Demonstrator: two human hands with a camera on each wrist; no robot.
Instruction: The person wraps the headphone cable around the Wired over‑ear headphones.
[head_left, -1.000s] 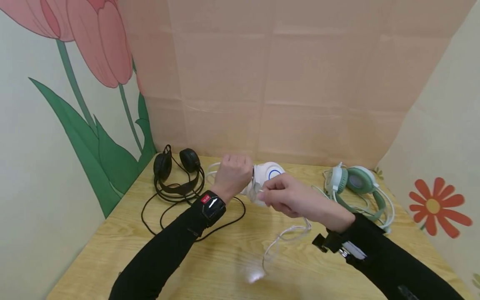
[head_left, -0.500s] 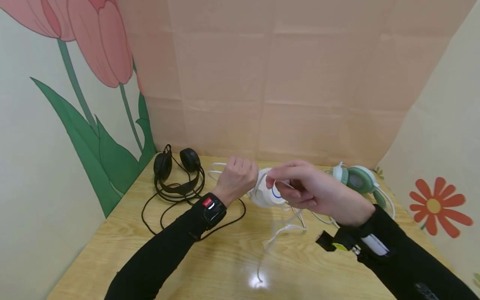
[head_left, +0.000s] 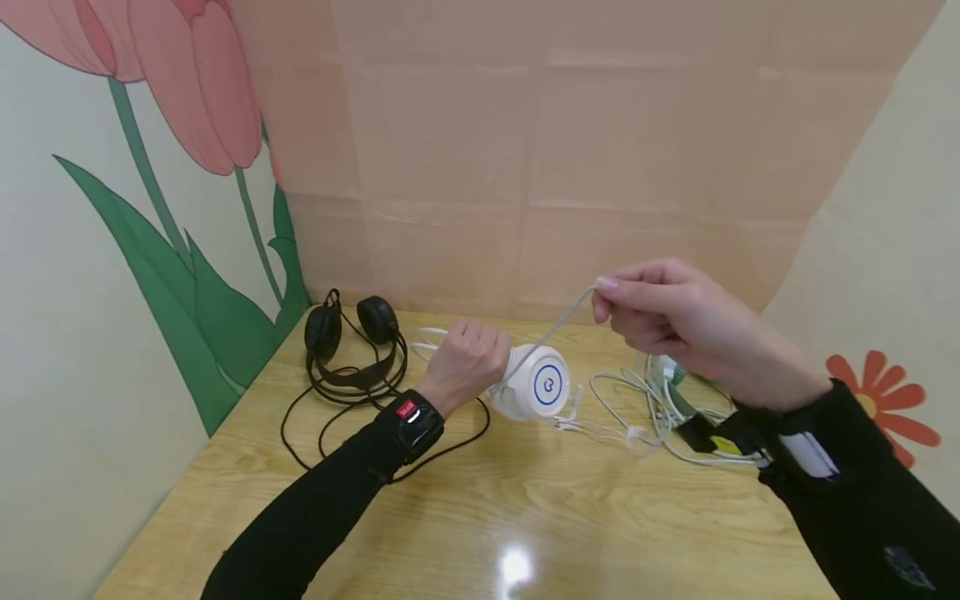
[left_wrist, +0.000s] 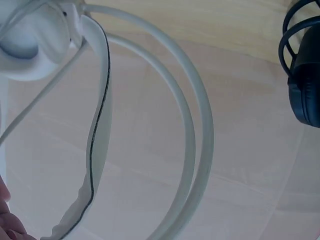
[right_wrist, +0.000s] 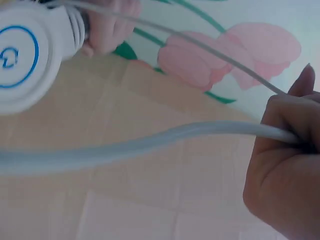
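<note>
In the head view my left hand [head_left: 467,364] grips the white headphones [head_left: 538,385] above the middle of the table. A blue ring with a logo marks the ear cup that faces up. Beyond the fist the headband's thin white bows [left_wrist: 192,130] stick out, clearest in the left wrist view. Raised to the right, my right hand [head_left: 678,321] pinches the white cable [head_left: 557,323] between thumb and fingertips. That cable runs taut down to the headphones. In the right wrist view a second stretch of cable [right_wrist: 150,142] enters the curled right hand [right_wrist: 290,150].
Black headphones [head_left: 363,371] with a coiled black cable lie at the back left. Pale green headphones [head_left: 671,372], partly hidden behind my right arm, lie at the right with loose white cable [head_left: 626,392]. A pink sheet [head_left: 540,167] hangs behind the wooden table [head_left: 420,533].
My right hand has moved up and right, drawing the cable straight away from the headphones. The loose cable end has swung off the table's front toward the right. The left hand keeps its hold.
</note>
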